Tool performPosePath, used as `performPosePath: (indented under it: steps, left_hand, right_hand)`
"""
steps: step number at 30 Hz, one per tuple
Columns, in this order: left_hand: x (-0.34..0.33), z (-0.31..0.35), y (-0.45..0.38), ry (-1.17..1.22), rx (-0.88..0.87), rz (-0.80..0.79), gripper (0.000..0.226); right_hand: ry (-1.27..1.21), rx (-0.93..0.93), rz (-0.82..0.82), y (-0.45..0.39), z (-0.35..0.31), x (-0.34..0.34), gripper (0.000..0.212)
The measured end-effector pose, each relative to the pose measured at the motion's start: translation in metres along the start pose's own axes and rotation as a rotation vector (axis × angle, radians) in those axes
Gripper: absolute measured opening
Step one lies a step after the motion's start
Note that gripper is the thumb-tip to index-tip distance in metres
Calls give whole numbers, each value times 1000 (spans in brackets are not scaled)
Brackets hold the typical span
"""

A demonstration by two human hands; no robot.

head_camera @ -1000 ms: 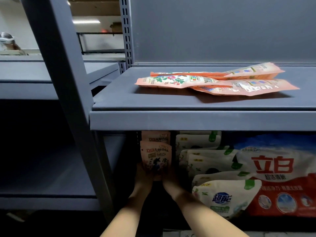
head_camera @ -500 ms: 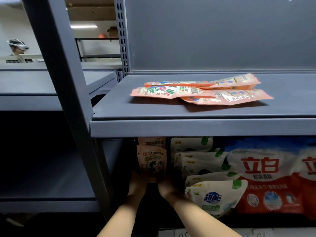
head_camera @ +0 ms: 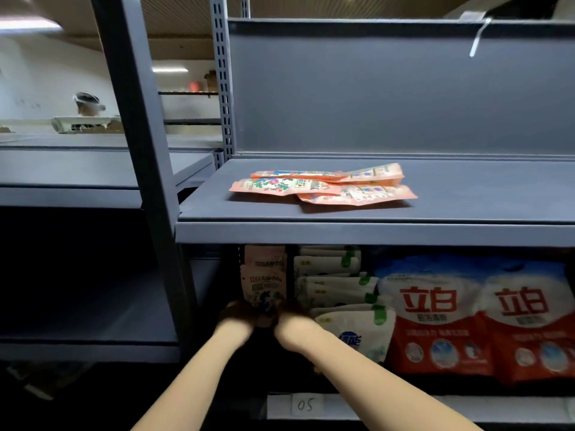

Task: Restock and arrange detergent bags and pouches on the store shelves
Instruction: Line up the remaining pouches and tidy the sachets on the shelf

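From the head view our left hand (head_camera: 238, 315) and right hand (head_camera: 291, 318) flank the base of the upright pink pouch (head_camera: 264, 289) at the lower shelf's left end — seemingly squaring it; shadow hides the fingers, so we cannot tell the grip. More pink pouches (head_camera: 323, 187) lie flat mid upper shelf (head_camera: 373, 233) — probably awaiting standing.

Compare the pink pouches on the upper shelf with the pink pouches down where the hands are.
The upper pink pouches lie flat in a loose overlapping pile; the lower pink pouches stand upright, one behind another. The upper ones sit in full light, untouched; the lower ones are in shadow with the left hand and right hand at their base. Both groups are pinkish with printed labels.
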State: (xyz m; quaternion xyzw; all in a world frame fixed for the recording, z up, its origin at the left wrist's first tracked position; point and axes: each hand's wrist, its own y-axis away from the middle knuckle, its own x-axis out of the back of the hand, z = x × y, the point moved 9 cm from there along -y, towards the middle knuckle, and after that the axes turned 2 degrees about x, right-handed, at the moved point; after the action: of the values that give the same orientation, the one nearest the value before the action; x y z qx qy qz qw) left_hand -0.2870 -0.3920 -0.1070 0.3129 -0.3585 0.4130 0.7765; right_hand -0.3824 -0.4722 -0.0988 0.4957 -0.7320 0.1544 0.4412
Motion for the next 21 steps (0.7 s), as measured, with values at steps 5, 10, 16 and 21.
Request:
performPosePath:
  steps: [5,10,16,21]
  left_hand:
    - [27,21,43,73,-93,122,32]
    - [61,42,84,137,-130,189,25]
    - [125,100,139,168,-348,336,26]
    - [186,142,157,308,-444,558,31]
  right_hand:
    - [149,192,80,56,-27,48,30]
    - [108,286,189,100,-27,95,26]
    - [164,399,387,143,-30,160,25]
    - [43,479,516,167,-41,222,19]
